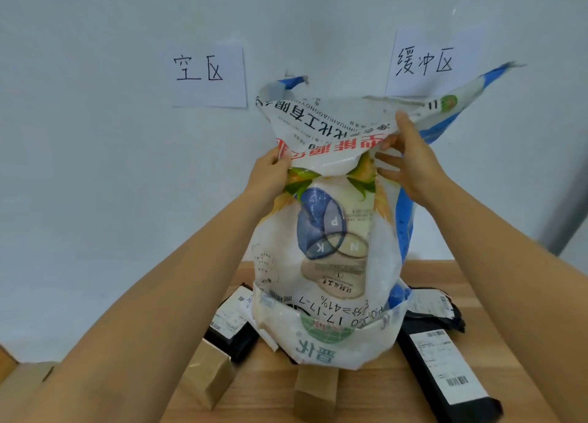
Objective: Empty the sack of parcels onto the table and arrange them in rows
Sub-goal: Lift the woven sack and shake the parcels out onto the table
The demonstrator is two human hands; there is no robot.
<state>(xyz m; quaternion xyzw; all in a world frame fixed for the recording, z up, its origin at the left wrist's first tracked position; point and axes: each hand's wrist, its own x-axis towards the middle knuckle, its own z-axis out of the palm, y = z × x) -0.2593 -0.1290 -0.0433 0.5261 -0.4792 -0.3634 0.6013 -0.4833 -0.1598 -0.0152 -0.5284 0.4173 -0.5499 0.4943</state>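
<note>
A white printed woven sack (331,250) hangs upside down over the wooden table (423,273), its open mouth low and its bottom end raised. My left hand (270,171) grips the sack's upper left fold. My right hand (407,158) pinches the upper right fold with thumb and fingers. Parcels lie on the table around the sack's mouth: a black bag with a white label (232,324) at the left, a long black bag with a barcode label (448,375) at the right, a crumpled black bag (436,308) behind it, and two brown cardboard boxes (210,378) (315,394) in front.
A pale wall stands right behind the table, with two handwritten paper signs (208,74) (423,61) taped to it. Another cardboard box (28,375) sits at the far left edge. A grey vertical edge (569,212) shows at the right.
</note>
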